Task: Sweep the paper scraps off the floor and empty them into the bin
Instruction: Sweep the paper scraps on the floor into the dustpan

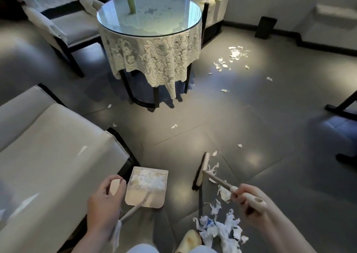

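Sweeping stage: right hand [249, 204] grips beige long-handled broom [201, 170]; left hand [105, 198] holds beige plastic dustpan [146, 187], part-filled. Next: brush torn white paper scraps [222, 227] panward.

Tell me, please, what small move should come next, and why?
Probably draw the broom toward the dustpan, pushing the pile of scraps near the foot. The right hand grips the broom handle; the left hand holds the dustpan's handle, and its pan already holds scraps.
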### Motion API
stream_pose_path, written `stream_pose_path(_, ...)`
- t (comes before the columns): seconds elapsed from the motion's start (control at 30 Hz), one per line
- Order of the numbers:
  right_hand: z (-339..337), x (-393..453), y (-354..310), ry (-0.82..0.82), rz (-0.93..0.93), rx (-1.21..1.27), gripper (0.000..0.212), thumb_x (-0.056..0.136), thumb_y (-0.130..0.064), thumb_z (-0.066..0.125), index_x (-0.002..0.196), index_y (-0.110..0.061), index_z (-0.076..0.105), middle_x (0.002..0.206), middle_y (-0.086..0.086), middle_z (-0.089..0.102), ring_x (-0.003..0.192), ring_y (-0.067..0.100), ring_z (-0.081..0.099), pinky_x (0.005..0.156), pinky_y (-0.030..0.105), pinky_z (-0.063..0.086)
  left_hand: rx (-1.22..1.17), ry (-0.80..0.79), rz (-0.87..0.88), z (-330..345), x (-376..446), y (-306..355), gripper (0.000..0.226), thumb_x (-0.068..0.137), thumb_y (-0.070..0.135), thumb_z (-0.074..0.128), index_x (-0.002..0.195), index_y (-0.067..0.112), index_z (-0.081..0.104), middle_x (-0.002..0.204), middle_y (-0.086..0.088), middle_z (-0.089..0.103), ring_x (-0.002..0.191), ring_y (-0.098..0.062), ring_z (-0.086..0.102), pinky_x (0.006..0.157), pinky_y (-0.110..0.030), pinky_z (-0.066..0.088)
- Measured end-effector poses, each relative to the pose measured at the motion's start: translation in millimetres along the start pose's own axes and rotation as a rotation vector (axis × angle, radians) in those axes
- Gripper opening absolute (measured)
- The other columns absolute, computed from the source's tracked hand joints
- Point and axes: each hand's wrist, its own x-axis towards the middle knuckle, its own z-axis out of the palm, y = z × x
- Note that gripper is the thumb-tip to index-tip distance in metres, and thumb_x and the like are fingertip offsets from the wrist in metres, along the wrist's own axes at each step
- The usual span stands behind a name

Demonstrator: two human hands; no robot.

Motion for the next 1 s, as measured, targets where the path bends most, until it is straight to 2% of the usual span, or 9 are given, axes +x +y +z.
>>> stream_pose_path(0.1,4,-17,-22,0.011,-0.054,-0.098,0.014,0.087,-0.005,0.041,0.074,-0.008,0.047,0.063,0.002,0.04,0.023,0.005,0.03,0.025,0.007,0.02,-0.007,-0.006,0.016,14,13,7,0.021,0.089,0.019,0.07,0.079,0.037,0.067,0.051,-0.011,0.056,0.037,-0.019,0.044,0.053,-0.027,0.043)
stream_pose_path(0.27,40,-14,-39,0.019,-0.073,-0.299,0.005,0.085,-0.007,0.049,0.082,-0.007,0.053,0.061,0.003,0.042,0.026,0.007,0.034,0.026,0.01,0.021,0.046,-0.1,0.059,29,27,18,0.022,0.09,0.018,0.068,0.078,0.036,0.066,0.057,-0.013,0.058,0.038,-0.018,0.046,0.04,-0.019,0.035)
stream_pose_path(0.37,81,-5,-56,-0.027,-0.107,-0.338,0.016,0.085,-0.001,0.049,0.097,-0.007,0.057,0.068,0.007,0.049,0.029,0.006,0.041,0.026,0.011,0.027,0.008,-0.1,0.056,35,39,25,0.021,0.089,0.017,0.069,0.078,0.036,0.067,0.058,-0.007,0.06,0.044,-0.02,0.051,0.045,-0.024,0.042)
stream_pose_path(0.47,124,7,-81,-0.086,-0.115,-0.47,0.009,0.085,0.0,0.047,0.088,-0.006,0.053,0.062,0.006,0.047,0.029,0.006,0.041,0.026,0.012,0.028,0.031,-0.113,0.094,41,60,33,0.019,0.089,0.022,0.068,0.081,0.039,0.066,0.064,0.004,0.064,0.055,-0.022,0.058,0.052,-0.031,0.047)
stream_pose_path(0.57,168,24,-105,-0.034,-0.086,-0.591,0.002,0.079,-0.011,0.056,0.08,-0.01,0.055,0.055,0.001,0.05,0.031,0.005,0.042,0.029,0.011,0.026,0.035,-0.173,0.112,47,90,47,0.022,0.09,0.022,0.068,0.081,0.042,0.064,0.062,0.007,0.063,0.05,-0.016,0.055,0.049,-0.03,0.045)
stream_pose_path(0.63,198,34,-117,-0.034,-0.079,-0.612,0.016,0.071,-0.015,0.061,0.087,-0.011,0.06,0.066,0.0,0.055,0.037,0.005,0.046,0.03,0.012,0.027,0.019,-0.187,0.115,51,115,58,0.025,0.089,0.02,0.069,0.079,0.042,0.064,0.061,0.009,0.062,0.049,-0.017,0.055,0.047,-0.03,0.046)
stream_pose_path(0.73,239,50,-132,-0.052,-0.131,-0.575,0.022,0.076,-0.008,0.058,0.098,-0.007,0.061,0.07,0.002,0.059,0.038,0.004,0.047,0.03,0.013,0.029,-0.021,-0.193,0.113,56,157,74,0.024,0.088,0.018,0.07,0.077,0.039,0.065,0.059,0.008,0.061,0.046,-0.016,0.054,0.044,-0.03,0.044)
stream_pose_path(0.87,286,66,-151,-0.084,-0.152,-0.599,0.018,0.078,-0.006,0.056,0.096,-0.006,0.059,0.068,0.002,0.058,0.038,0.004,0.047,0.03,0.013,0.027,-0.037,-0.24,0.092,60,202,89,0.013,0.088,0.02,0.071,0.079,0.029,0.067,0.065,0.008,0.065,0.05,-0.006,0.055,0.048,-0.027,0.047)
stream_pose_path(1.0,323,77,-174,-0.092,-0.103,-0.558,0.01,0.077,-0.005,0.056,0.087,-0.007,0.057,0.063,0.002,0.057,0.036,0.003,0.046,0.028,0.013,0.026,-0.01,-0.222,0.081,61,238,96,0.009,0.088,0.024,0.071,0.084,0.03,0.067,0.073,0.018,0.067,0.059,-0.003,0.061,0.052,-0.02,0.048)
